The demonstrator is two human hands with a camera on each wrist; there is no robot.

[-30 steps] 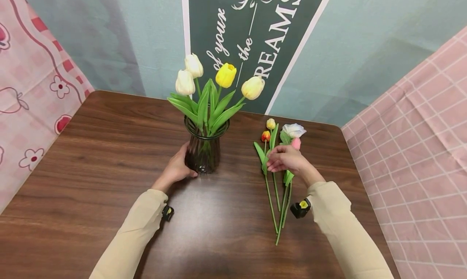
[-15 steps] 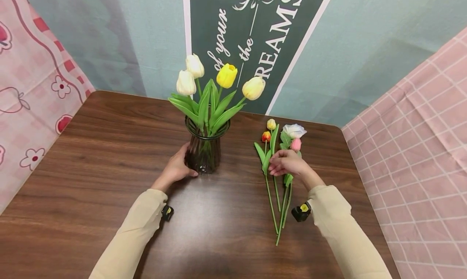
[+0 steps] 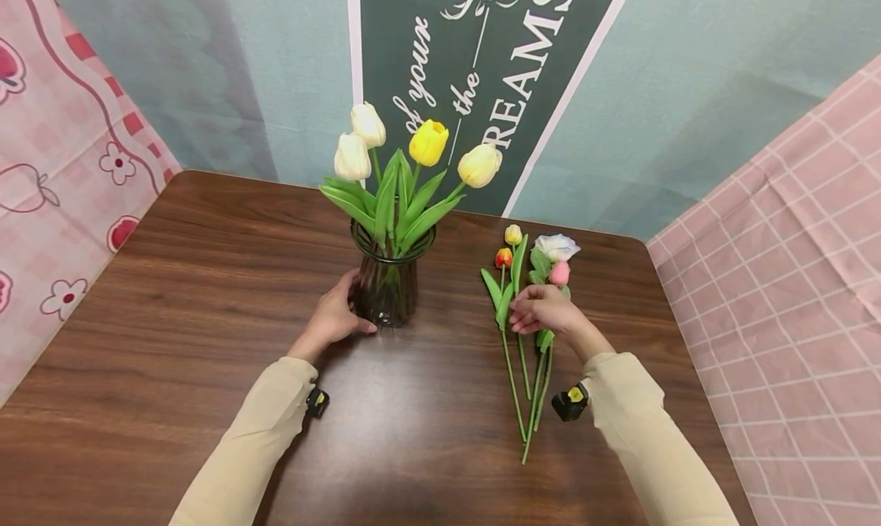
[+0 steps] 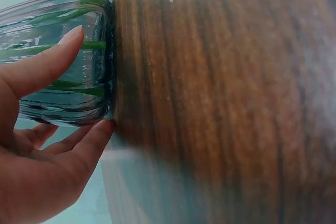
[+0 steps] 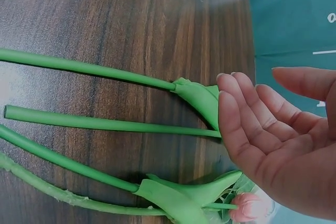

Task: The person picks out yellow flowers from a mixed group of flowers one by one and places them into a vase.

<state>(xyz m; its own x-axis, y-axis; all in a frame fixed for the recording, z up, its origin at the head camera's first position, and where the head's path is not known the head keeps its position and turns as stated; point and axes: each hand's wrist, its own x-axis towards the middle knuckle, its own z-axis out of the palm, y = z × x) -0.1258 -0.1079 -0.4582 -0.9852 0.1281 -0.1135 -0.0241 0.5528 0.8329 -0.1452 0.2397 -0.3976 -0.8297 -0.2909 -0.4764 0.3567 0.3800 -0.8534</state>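
Observation:
A dark clear glass vase stands upright on the table, with white, yellow and pale yellow tulips in it. My left hand holds its lower part from the left; in the left wrist view the thumb lies on one side of the vase and the fingers on the other. My right hand hovers over the loose flowers, its fingers loosely bent. Nothing lies in the palm in the right wrist view, where tulip stems run beside the hand; the fingertips hide part of a leaf.
On the table's right side lie a red-orange tulip, a small yellow tulip, a pink tulip and a whitish flower. The wooden table meets a blue-green cloth behind and a pink checked one at right.
My right hand has come slightly toward me and to the right, uncovering more of the pink tulip. The left hand keeps its hold on the vase.

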